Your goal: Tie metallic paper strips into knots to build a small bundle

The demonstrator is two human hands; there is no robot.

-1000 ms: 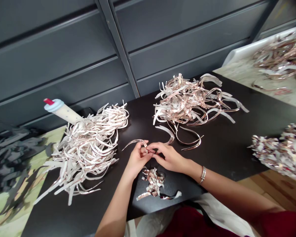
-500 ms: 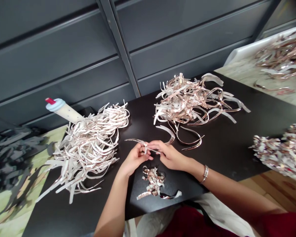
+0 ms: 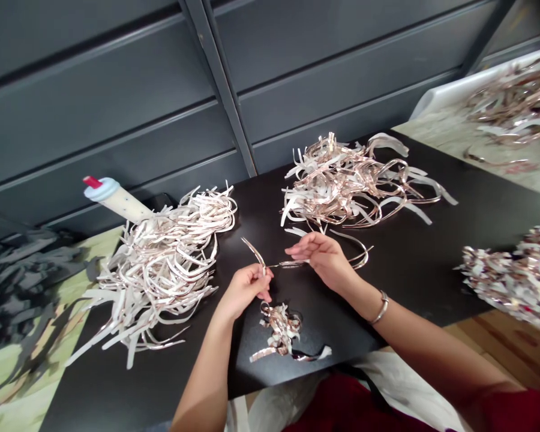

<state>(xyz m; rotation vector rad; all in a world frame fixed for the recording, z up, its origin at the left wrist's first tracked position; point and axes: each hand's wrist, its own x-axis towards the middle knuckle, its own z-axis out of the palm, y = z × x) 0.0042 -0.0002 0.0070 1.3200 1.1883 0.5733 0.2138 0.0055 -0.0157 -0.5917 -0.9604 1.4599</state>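
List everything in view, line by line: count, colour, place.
Flat black tabletop: one, black, centre.
Loose tangle of thin foil-faced strips: one, white and silvery, left on the tabletop.
Loose tangle of thin foil-faced strips: one, copper-pink and white, far middle.
Heap of short curled strips: one, copper-pink and white, nearest the person.
Heap of chopped foil bits: one, silvery pink, right edge.
Plastic bottle with a red tip: one, cream, behind the left tangle.
Ribbed metal wall panels: several, dark grey, behind.
Curved foil strip: one, silvery, in the left hand.
Right hand: one, beside that strip's thin end, wearing a silver bangle.
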